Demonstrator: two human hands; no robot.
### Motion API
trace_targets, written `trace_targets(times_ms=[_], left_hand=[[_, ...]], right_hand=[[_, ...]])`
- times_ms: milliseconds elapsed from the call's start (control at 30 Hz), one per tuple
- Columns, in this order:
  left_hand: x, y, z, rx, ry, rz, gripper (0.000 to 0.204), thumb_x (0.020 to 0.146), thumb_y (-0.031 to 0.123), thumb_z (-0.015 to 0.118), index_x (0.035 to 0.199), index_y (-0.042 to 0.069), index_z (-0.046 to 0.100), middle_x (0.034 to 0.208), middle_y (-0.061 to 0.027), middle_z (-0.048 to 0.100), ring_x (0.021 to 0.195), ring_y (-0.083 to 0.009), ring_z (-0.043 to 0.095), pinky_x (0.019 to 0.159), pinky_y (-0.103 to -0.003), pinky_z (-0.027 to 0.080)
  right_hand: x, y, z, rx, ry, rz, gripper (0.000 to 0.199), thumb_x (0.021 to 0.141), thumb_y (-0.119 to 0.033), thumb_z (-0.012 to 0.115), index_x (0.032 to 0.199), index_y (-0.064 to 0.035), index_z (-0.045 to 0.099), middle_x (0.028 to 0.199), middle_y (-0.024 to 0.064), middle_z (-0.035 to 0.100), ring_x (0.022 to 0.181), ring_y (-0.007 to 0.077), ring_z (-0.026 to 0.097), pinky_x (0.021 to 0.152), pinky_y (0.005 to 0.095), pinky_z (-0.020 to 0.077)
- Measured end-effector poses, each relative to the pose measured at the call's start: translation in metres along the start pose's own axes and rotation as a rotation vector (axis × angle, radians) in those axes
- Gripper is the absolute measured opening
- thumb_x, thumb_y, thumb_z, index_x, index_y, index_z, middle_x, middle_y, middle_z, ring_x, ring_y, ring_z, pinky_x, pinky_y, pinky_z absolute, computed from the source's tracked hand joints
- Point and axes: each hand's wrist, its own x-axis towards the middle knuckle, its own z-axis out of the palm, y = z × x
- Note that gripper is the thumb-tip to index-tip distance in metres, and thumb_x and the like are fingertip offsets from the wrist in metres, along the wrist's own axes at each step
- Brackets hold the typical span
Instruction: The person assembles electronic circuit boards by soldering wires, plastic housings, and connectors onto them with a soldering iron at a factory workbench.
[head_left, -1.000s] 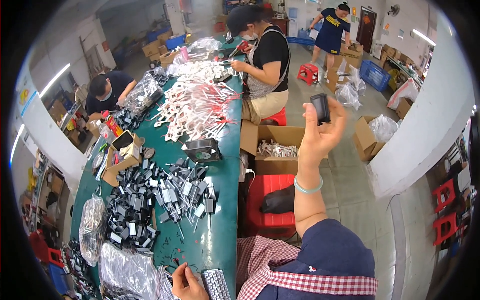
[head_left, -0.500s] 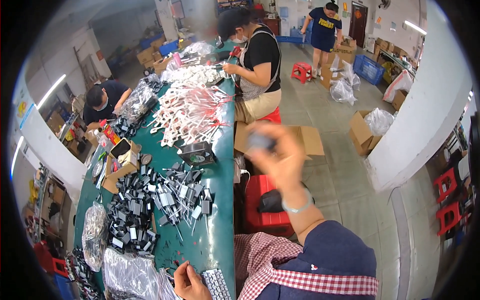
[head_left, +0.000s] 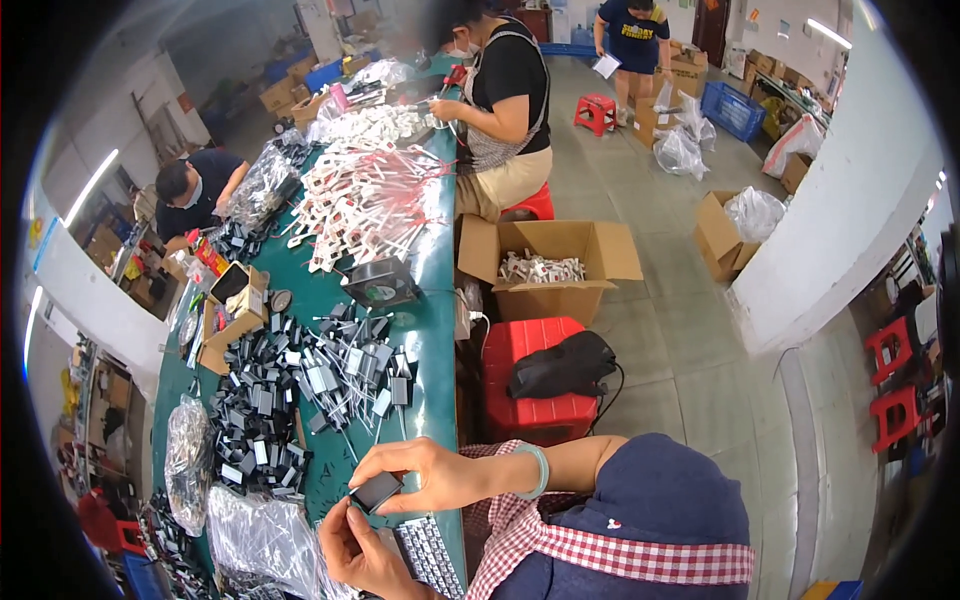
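Low over the near part of the green table, my right hand [head_left: 428,474] pinches a small dark rectangular case [head_left: 377,492] between thumb and fingers. Close against its left end, my left hand [head_left: 362,548] has thumb and fingertips drawn together; what they grip is too small to make out. A white-and-black gridded tray or strip block [head_left: 430,555] lies by my left wrist. Beyond my hands are a pile of black and grey cases [head_left: 262,405] and a looser heap of cases with pale wires [head_left: 350,370].
Clear plastic bags [head_left: 262,540] lie at near left. A small cardboard box [head_left: 235,315], a black fan [head_left: 380,283] and white parts with red wires [head_left: 365,200] sit farther along. Right of the table are a red stool [head_left: 535,400] and an open carton [head_left: 550,300]. Co-workers are around.
My right hand has come down from above the stool to the table with the dark case, meeting my left hand. The far standing person now holds a white sheet-like thing.
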Motion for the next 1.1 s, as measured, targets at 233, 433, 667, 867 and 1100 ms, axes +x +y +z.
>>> trace_targets(times_ms=[233,433,667,867,1100], left_hand=[[-0.002,0.006,0.003,0.039,-0.039,-0.011,0.01,0.089,0.003,0.056,0.093,-0.005,0.061,0.083,-0.0054,0.062,0.073,-0.0085,0.055,0.066,-0.021,0.044],[0.002,0.004,-0.002,0.125,-0.117,-0.014,0.009,0.087,0.001,0.058,0.092,-0.006,0.062,0.08,-0.0054,0.062,0.071,-0.0079,0.054,0.064,-0.02,0.042],[0.0,-0.006,-0.006,0.084,-0.098,-0.041,0.008,0.086,0.001,0.059,0.09,-0.006,0.063,0.076,-0.0033,0.061,0.068,-0.0062,0.052,0.059,-0.019,0.04],[-0.003,0.001,-0.01,0.111,-0.171,-0.049,0.007,0.085,0.001,0.061,0.087,-0.005,0.063,0.072,-0.0005,0.059,0.063,-0.0031,0.046,0.054,-0.018,0.035],[0.001,0.003,0.0,0.045,-0.121,-0.071,0.006,0.083,-0.001,0.062,0.088,-0.002,0.063,0.067,-0.0032,0.059,0.058,-0.0059,0.051,0.053,-0.02,0.04]], right_hand=[[0.0,0.002,-0.004,-0.06,-0.001,-0.046,0.04,0.073,-0.003,0.072,0.11,-0.0032,0.058,0.105,0.0085,0.059,0.09,0.0171,0.061,0.069,0.0277,0.0499],[0.003,0.008,-0.008,-0.229,-0.03,-0.245,0.042,0.073,-0.002,0.07,0.112,-0.0027,0.056,0.107,0.0117,0.057,0.091,0.0265,0.061,0.07,0.0318,0.0512],[0.003,0.009,-0.011,-0.183,-0.079,-0.222,0.041,0.072,0.0,0.07,0.111,-0.0018,0.055,0.108,0.0119,0.057,0.09,0.0266,0.06,0.068,0.0307,0.0511],[0.003,0.006,-0.019,-0.179,-0.145,-0.123,0.038,0.073,-0.001,0.069,0.11,-0.002,0.057,0.105,0.0113,0.058,0.086,0.0235,0.06,0.066,0.0313,0.0492],[0.008,-0.01,-0.026,0.023,-0.162,0.226,0.035,0.075,-0.004,0.073,0.108,-0.0019,0.062,0.107,0.0078,0.062,0.1,0.0169,0.059,0.085,0.0307,0.0485]])
